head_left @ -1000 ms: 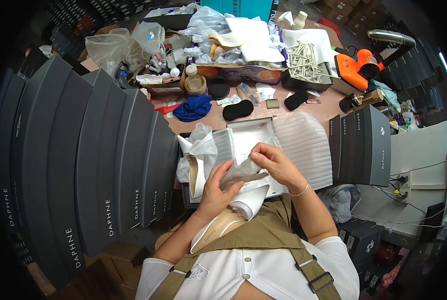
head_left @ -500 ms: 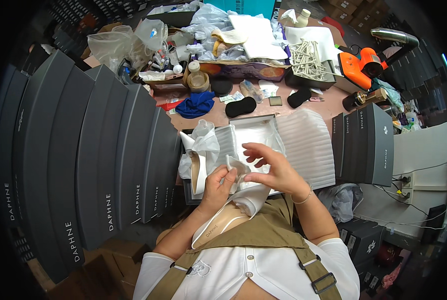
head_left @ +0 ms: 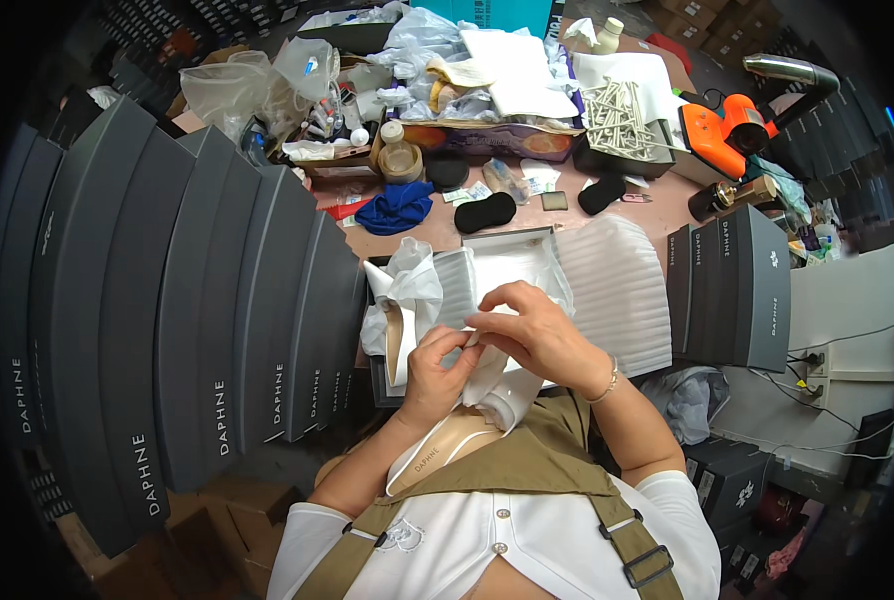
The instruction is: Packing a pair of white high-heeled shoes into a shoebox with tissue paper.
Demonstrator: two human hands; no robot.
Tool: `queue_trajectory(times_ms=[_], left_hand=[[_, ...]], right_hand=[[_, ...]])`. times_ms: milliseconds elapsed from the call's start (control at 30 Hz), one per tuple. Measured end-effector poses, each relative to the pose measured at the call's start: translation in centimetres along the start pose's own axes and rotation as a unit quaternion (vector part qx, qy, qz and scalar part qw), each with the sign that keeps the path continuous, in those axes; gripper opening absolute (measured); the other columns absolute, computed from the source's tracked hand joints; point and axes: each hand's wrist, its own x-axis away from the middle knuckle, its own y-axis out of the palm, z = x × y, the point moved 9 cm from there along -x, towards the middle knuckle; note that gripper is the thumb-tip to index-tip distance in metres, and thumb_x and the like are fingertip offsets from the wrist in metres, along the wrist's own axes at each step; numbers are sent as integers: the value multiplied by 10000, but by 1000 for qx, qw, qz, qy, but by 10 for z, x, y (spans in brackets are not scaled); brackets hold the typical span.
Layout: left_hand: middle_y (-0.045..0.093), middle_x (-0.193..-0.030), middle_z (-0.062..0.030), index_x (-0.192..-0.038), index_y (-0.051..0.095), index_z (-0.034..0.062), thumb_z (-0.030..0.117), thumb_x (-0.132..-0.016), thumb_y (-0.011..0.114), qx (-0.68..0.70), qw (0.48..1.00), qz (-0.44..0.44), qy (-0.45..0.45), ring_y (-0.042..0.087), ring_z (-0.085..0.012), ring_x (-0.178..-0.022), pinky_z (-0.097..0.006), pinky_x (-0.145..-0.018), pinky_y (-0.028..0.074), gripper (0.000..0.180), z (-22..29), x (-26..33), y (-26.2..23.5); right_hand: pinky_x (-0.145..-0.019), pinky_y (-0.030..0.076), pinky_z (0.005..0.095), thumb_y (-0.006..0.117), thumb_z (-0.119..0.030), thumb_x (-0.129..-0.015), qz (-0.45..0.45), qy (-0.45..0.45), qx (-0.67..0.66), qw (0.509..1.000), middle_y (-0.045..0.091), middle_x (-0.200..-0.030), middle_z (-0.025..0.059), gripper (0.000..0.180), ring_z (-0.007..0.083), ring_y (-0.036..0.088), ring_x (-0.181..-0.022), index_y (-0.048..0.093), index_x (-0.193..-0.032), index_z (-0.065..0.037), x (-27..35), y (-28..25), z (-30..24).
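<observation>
Both hands, the left hand (head_left: 445, 362) and right hand (head_left: 532, 325), pinch white tissue paper (head_left: 487, 372) into a cream shoe (head_left: 447, 445) at lower centre, its mate (head_left: 399, 335) already wrapped in the open box (head_left: 512, 250), lid unplaced.

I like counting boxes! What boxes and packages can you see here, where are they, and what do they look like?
Row of dark grey boxes: left side, standing on edge, white lettering on the ends.
Three more grey boxes: right of the table, upright.
Open white box: middle of the table, beyond both hands.
Teal carton: far top edge.
Clear plastic bags: top left, crumpled.
</observation>
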Motion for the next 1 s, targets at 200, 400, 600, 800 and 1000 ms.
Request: queue_trajectory(times_ms=[200, 400, 600, 800, 1000], left_hand=[[628, -900, -44, -1025, 649, -38, 102, -903, 650, 97, 992, 21, -80, 589, -116, -877, -254, -806, 475, 186, -12, 7, 1], [663, -969, -68, -1056, 646, -47, 83, -924, 618, 148, 988, 33, -30, 602, -97, -905, -224, -806, 482, 187, -23, 4, -1], [662, -1047, -120, -1080, 646, -48, 93, -958, 531, 281, 951, -3, -131, 618, -128, -939, -247, -850, 496, 219, -45, 7, 7], [653, -1081, -92, -1182, 598, -47, 146, -969, 517, 291, 947, 53, -128, 602, -146, -989, -305, -946, 448, 299, -41, 5, -6], [630, -1114, -88, -1271, 540, -24, 227, -958, 587, 226, 917, -170, -283, 587, -112, -983, -256, -866, 468, 404, -84, 29, 30]], right_hand=[[-633, 490, 331, 686, -62, -818, 93, 69, -109, 987, 623, -805, 100, 93, 263, 611, -719, 670, -902, -26, 7, 4, 32], [-662, 502, 325, 684, -92, -833, 132, 95, -131, 978, 646, -839, 109, 125, 247, 627, -752, 683, -939, -24, 9, 28, 30], [-673, 506, 318, 681, -93, -840, 65, 100, -195, 974, 662, -857, 107, 214, 223, 628, -758, 695, -1044, -30, 7, 41, 32], [-679, 486, 259, 666, -122, -880, 61, 193, -236, 950, 667, -844, 62, 210, 136, 623, -774, 688, -1057, -10, -1, 42, 76], [-667, 490, 237, 649, -140, -912, 57, 254, -583, 769, 643, -849, 20, 168, 99, 607, -753, 641, -1030, -21, -45, 57, 123]])
